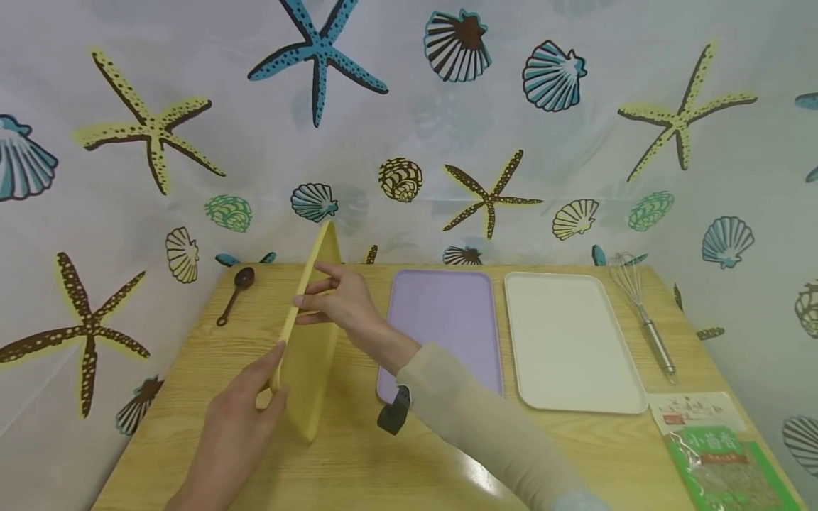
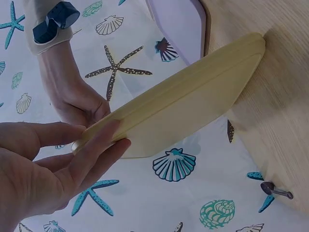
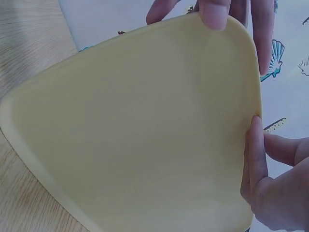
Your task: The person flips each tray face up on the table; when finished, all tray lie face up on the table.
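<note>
A yellow tray (image 1: 313, 376) stands steeply tilted on its side over the left part of the table, its inner face turned to the right. My left hand (image 1: 236, 419) pinches the near part of its upper rim, thumb on the inner side and fingers behind. Farther along that rim, my right hand (image 1: 345, 298) grips with fingers on the inner face, which the right wrist view shows next to the rim. In the left wrist view the tray's smooth underside (image 2: 193, 116) faces the camera. Its lower edge lies close over the wooden tabletop.
A purple tray (image 1: 441, 305) and a white tray (image 1: 575, 341) lie flat to the right. Beyond them are a whisk (image 1: 650, 323) and a green seasoning packet (image 1: 722, 454). A dark spoon (image 1: 239, 287) lies back left. A patterned curtain (image 1: 396, 92) surrounds the table.
</note>
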`<control>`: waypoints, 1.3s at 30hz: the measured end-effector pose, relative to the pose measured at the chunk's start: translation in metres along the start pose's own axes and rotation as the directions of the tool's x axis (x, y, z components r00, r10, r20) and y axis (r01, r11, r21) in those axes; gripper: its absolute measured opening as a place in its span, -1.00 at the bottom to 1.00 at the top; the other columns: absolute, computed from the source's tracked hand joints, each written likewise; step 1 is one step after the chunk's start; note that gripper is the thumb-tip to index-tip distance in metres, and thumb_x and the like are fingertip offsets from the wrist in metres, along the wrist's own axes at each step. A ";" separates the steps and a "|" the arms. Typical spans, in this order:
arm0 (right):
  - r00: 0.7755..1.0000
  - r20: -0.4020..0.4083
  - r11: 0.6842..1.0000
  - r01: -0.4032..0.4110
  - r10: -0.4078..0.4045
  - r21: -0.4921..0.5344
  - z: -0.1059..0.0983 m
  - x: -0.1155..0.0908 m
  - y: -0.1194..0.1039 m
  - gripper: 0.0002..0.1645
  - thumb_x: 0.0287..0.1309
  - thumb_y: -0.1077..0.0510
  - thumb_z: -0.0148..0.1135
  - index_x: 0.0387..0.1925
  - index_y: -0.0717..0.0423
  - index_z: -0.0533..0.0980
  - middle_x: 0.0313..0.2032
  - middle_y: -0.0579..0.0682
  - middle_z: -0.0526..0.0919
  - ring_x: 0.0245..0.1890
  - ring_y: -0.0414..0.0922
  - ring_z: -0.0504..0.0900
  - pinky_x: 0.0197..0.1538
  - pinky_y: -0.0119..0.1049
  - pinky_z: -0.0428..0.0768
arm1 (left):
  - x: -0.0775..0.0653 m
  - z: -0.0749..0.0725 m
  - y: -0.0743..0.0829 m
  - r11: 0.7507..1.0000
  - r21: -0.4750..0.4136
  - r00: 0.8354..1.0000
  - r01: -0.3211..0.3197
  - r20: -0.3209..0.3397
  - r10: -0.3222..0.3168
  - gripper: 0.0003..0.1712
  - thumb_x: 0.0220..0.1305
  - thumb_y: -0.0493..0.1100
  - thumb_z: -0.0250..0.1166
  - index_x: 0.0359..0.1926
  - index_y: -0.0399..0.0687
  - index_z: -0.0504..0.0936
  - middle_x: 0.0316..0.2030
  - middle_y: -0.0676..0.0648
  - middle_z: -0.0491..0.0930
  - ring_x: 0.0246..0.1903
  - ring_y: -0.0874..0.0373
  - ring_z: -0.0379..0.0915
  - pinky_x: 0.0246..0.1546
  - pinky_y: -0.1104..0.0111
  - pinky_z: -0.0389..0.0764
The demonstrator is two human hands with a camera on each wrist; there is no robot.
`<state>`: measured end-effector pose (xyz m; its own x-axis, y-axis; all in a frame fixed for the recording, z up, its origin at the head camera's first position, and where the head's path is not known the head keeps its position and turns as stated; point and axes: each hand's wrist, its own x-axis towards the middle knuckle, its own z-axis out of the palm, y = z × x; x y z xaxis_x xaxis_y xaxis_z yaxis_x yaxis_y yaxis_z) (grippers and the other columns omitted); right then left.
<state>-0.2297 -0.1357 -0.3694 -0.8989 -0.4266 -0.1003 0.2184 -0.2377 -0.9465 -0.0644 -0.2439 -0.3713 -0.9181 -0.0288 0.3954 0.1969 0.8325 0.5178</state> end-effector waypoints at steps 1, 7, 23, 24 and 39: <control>1.000 0.001 1.000 0.000 0.000 0.001 0.001 0.000 0.000 -0.13 -0.01 0.48 0.36 0.36 0.13 0.30 -0.22 0.11 0.54 -0.43 0.05 0.70 -0.31 -0.19 0.72 | -0.001 -0.001 0.000 1.000 -0.001 1.000 0.004 -0.003 -0.004 -0.29 0.08 -0.52 0.31 0.30 -0.30 0.38 0.09 -0.41 0.50 -0.15 -0.27 0.59 -0.43 0.14 0.68; 0.999 0.047 0.999 0.030 -0.028 -0.040 -0.001 -0.002 0.002 -0.20 0.14 0.38 0.28 0.40 0.13 0.23 -0.19 0.11 0.61 -0.30 0.14 0.71 -0.32 -0.13 0.72 | -0.002 -0.005 -0.005 0.998 0.004 0.998 0.063 -0.022 -0.063 -0.39 0.14 -0.48 0.29 0.26 -0.29 0.44 0.08 -0.39 0.52 -0.12 -0.26 0.58 -0.42 0.15 0.69; 0.986 -0.043 0.797 -0.156 0.161 -0.583 -0.046 -0.009 0.111 -0.34 0.26 0.16 0.15 0.26 0.50 0.27 -0.14 0.26 0.63 -0.30 0.06 0.67 -0.04 -0.15 0.63 | -0.004 -0.016 -0.024 0.972 -0.017 0.969 0.235 -0.072 -0.236 -0.48 0.25 -0.41 0.22 0.25 -0.34 0.43 0.11 -0.45 0.47 -0.12 -0.31 0.57 -0.63 0.38 0.61; 0.988 -0.040 0.785 -0.142 0.148 -0.603 -0.046 -0.010 0.113 -0.35 0.25 0.18 0.14 0.25 0.51 0.28 -0.14 0.26 0.63 -0.31 0.05 0.67 -0.02 -0.17 0.62 | -0.004 -0.017 -0.026 0.971 -0.014 0.968 0.237 -0.077 -0.237 -0.48 0.25 -0.41 0.21 0.25 -0.34 0.43 0.10 -0.45 0.48 -0.13 -0.32 0.57 -0.69 0.41 0.54; 0.992 -0.009 0.816 -0.110 0.127 -0.568 -0.041 -0.006 0.120 -0.61 0.27 0.26 0.11 0.07 0.43 0.47 -0.55 0.10 0.57 -0.58 -0.10 0.53 -0.50 -0.36 0.53 | 0.005 -0.034 -0.050 0.927 -0.037 0.927 0.374 0.018 -0.374 -0.44 0.36 -0.27 0.09 0.34 -0.36 0.30 -0.26 -0.39 0.67 -0.70 0.47 0.52 -0.89 0.41 0.23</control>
<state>-0.2137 -0.1259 -0.4951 -0.8672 -0.4454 -0.2227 0.0611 0.3487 -0.9352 -0.0672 -0.3049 -0.3692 -0.9313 -0.3277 0.1594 -0.1481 0.7401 0.6559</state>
